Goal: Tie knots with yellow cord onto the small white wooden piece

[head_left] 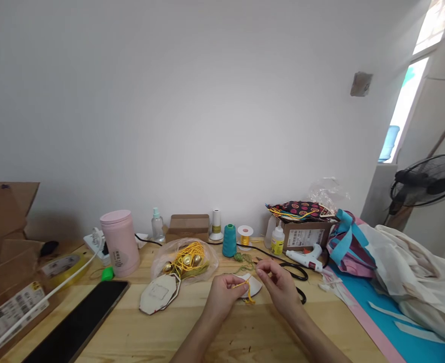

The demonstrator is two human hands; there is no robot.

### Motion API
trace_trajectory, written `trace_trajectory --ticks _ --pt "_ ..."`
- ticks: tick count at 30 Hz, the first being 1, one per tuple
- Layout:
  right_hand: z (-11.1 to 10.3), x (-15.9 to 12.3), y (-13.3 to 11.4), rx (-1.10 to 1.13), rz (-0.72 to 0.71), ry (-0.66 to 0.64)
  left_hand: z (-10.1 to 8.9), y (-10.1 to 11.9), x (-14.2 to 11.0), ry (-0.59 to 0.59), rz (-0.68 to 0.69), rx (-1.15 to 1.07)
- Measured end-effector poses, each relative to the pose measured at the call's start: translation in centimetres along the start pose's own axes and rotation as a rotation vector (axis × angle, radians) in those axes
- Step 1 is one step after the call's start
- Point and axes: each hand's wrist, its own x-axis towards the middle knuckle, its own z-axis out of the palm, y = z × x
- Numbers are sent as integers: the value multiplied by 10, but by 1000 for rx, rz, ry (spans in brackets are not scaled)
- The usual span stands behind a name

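Both hands hover just above the wooden table (139, 333) near its middle. My left hand (222, 293) is closed in a pinch on a short yellow cord (247, 291) whose knotted end hangs down. My right hand (277, 281) is also closed, fingertips pinched on the thin thread that runs from the cord toward it. A white fan-shaped piece (254, 285) lies on the table right under the hands. A small green knot (239, 257) with loose green thread sits just behind them.
A clear bag of yellow cord and gold bells (186, 260), a cardboard cutout (159, 294), pink flask (119, 243), tape roll (61, 267), black phone (82, 320), teal spool (229, 240), glue gun (306, 258), scissors (297, 275), boxes, fabric and a fan (430, 182) at the right.
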Motion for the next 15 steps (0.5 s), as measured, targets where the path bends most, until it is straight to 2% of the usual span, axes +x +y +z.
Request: trace_trajectory --ticks 6,11,15 --pt "3 0 -4 381 233 -34 1 4 -1 -7 12 12" --pt "1 0 -8 603 343 74 7 8 -5 -9 36 35" --pt "0 1 -7 705 430 109 7 5 -5 -53 74 38"
